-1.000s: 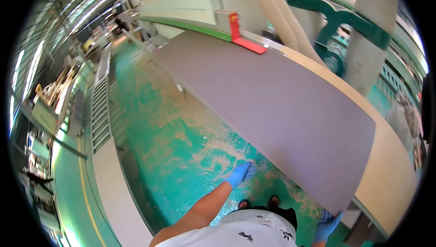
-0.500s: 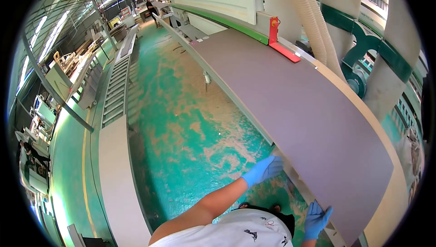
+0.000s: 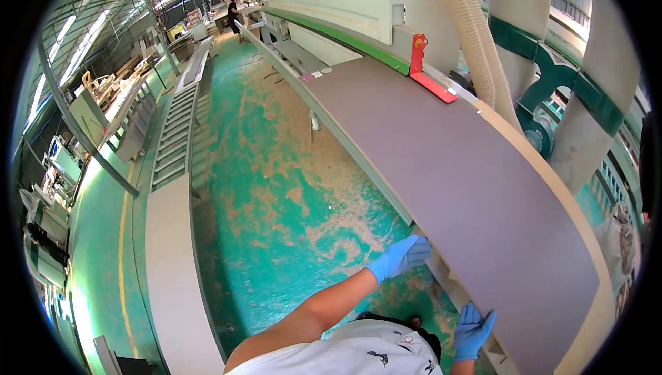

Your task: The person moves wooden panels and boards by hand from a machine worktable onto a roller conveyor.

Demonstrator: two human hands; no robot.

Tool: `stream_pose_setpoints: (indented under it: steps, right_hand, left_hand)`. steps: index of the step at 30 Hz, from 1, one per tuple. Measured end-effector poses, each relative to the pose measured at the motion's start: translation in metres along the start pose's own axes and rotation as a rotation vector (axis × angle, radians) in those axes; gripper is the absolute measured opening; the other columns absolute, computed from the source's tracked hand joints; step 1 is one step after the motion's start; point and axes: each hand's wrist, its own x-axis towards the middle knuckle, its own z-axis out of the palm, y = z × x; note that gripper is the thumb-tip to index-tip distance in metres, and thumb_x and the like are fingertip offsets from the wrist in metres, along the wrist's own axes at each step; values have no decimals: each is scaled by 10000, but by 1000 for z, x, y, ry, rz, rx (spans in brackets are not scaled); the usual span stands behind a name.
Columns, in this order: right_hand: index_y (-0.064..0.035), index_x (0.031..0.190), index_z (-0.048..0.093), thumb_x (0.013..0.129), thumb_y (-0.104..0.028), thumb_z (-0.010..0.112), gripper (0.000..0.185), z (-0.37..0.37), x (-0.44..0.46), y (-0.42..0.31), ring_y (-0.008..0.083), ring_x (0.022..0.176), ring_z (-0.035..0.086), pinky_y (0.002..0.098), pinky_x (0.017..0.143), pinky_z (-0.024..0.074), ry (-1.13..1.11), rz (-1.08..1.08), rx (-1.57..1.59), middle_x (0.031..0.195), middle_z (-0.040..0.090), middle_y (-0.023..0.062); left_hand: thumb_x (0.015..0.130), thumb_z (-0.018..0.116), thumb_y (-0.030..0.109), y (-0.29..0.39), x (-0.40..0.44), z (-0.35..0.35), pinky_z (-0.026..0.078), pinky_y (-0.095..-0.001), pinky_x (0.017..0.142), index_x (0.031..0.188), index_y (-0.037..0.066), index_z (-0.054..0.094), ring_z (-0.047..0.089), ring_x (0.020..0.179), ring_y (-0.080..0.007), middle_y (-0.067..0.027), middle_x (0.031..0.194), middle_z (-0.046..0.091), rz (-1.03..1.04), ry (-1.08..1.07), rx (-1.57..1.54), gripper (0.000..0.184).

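Observation:
A long dark grey-brown panel [image 3: 455,161] lies flat on the machine's table, its far end alongside the green guide strip. My left hand [image 3: 403,256], in a blue glove, is at the panel's near long edge with its fingers extended. Nearer the panel's lower corner, my right hand [image 3: 473,328], also gloved in blue, rests against the same edge with the thumb on top and the fingers spread along the side. Neither hand wraps round the panel.
The WEG-300 machine [image 3: 331,3] stands behind the panel, with a red bracket [image 3: 418,58] and a ribbed hose [image 3: 483,58]. On the left runs a roller conveyor [image 3: 174,137] with a pale board [image 3: 172,258]. A person [image 3: 233,15] stands far off.
The view has tilted up. My left hand has come from over the floor to the panel's edge. My right hand has moved up along that edge, and the panel has shifted slightly nearer.

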Motion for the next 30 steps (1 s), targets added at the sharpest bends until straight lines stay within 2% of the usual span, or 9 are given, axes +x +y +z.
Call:
stream_pose_setpoints:
  steps: [8,13,17,19,22,25,26,28,30]
  right_hand:
    - [-76,1175,560,896,-408,552,434,8,-4,-2,203,1005,606,345,895,482,38,-5,20,1105,637,63]
    - [-79,1176,559,897,-411,549,434,9,-9,-5,187,1010,601,341,892,481,-43,-11,-28,1108,634,54]
    - [-80,1171,562,899,-408,547,427,7,-8,-8,185,1009,601,341,885,484,-53,-14,-33,1107,634,53]
    - [-80,1162,566,898,-408,548,421,8,-10,-10,187,1006,602,340,882,485,-35,-36,-34,1104,635,53]
    - [-87,1150,572,898,-405,548,407,-1,-8,-13,190,1007,602,339,891,481,-2,-40,-16,1101,636,51]
    - [-67,1190,541,895,-394,561,441,-12,0,-17,200,1052,579,332,915,473,22,-51,39,1141,615,46]
    - [-55,1178,541,898,-378,565,429,-15,-2,-19,202,1050,575,343,939,456,11,-67,94,1142,611,51]
    - [-55,1170,543,896,-375,569,422,-20,-2,-23,202,1046,575,348,946,449,10,-79,97,1140,611,53]
    - [-54,1162,545,895,-372,573,416,-21,-2,-25,202,1043,575,352,953,443,-7,-80,95,1139,610,55]
  left_hand:
    - [971,383,374,4,11,15,387,-404,1000,1290,91,480,506,1163,-236,-86,1269,538,-13,-62,48,438]
    - [947,442,360,-14,30,10,417,-394,952,1247,105,512,555,1061,-206,-64,1195,582,-18,-91,66,399]
    - [904,507,420,-22,35,13,382,-394,976,1268,129,491,520,1110,-219,-61,1225,552,-46,-148,108,467]
    - [900,535,396,-25,32,22,421,-386,951,1252,120,499,553,1062,-225,-66,1189,572,-62,-152,35,448]
    - [931,496,348,-25,28,32,460,-374,917,1219,106,523,592,1004,-214,-67,1120,619,-55,-91,11,377]
    - [934,490,344,-25,31,36,453,-380,928,1219,102,522,590,1013,-224,-69,1129,617,-72,-16,-18,375]
    - [934,490,344,-31,32,39,453,-380,928,1219,102,522,590,1013,-224,-69,1129,617,-131,-37,-11,375]
    - [935,489,335,-26,35,36,447,-390,935,1223,101,520,590,1016,-234,-74,1141,615,-68,-119,-15,373]
    - [934,489,334,-29,39,35,446,-396,935,1226,98,518,584,1033,-238,-77,1146,613,-83,-104,-17,376]
